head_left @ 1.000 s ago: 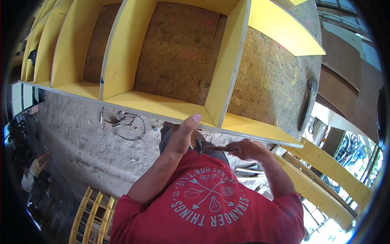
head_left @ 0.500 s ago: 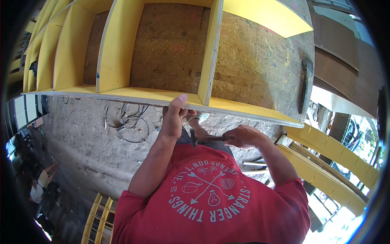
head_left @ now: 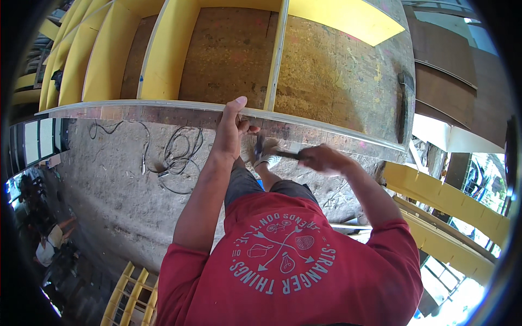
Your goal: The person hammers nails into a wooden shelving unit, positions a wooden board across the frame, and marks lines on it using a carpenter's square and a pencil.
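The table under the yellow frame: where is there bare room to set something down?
Between the rightmost long divider, the slanting yellow panel and the dark bar, the table looks bare. Crowded: the front edge, with left hand, hammer and right hand.

Light grey print point(head_left: 269, 290) on a red T-shirt point(head_left: 293, 307)

The readable lettering stands on the front of the wearer's T-shirt, in capitals that run round a ring and appear upside down from this view. One phrase curves along the lower arc, in letters that look larger; another follows the upper arc. Inside the ring are crossed arrows point(head_left: 282, 245) with a small emblem in each gap, among them a bicycle point(head_left: 282, 227), a hatched oval point(head_left: 304, 246) and a light bulb point(head_left: 286, 265).
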A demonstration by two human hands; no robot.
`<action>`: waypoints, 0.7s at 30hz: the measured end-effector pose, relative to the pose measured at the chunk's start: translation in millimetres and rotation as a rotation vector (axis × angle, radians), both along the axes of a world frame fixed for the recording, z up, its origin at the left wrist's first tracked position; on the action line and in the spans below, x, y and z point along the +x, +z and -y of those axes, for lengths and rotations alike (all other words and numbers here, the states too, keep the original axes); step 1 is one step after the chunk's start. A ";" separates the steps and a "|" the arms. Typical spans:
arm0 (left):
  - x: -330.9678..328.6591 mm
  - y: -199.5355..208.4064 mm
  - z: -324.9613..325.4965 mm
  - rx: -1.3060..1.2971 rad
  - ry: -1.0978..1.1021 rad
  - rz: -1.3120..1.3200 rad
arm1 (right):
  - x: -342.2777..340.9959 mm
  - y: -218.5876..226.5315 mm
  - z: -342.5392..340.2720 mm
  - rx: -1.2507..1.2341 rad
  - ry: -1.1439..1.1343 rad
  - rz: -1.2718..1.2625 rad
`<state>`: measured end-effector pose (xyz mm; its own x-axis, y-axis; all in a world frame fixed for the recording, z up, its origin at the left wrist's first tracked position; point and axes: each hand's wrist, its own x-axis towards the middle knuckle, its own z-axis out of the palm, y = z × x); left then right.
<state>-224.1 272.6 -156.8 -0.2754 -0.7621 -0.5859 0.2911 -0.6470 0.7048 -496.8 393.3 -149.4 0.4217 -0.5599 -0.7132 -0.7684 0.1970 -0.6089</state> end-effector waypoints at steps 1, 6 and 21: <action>0.5 1.3 -0.3 0.010 -0.008 -0.012 | 3.9 -3.1 -6.3 0.007 0.051 0.052; -3.6 13.4 0.1 0.022 0.009 0.004 | -6.8 -13.0 -4.5 0.061 -0.028 0.056; 0.9 2.8 -1.9 0.010 -0.029 0.000 | 17.1 9.9 -15.5 0.094 0.133 0.108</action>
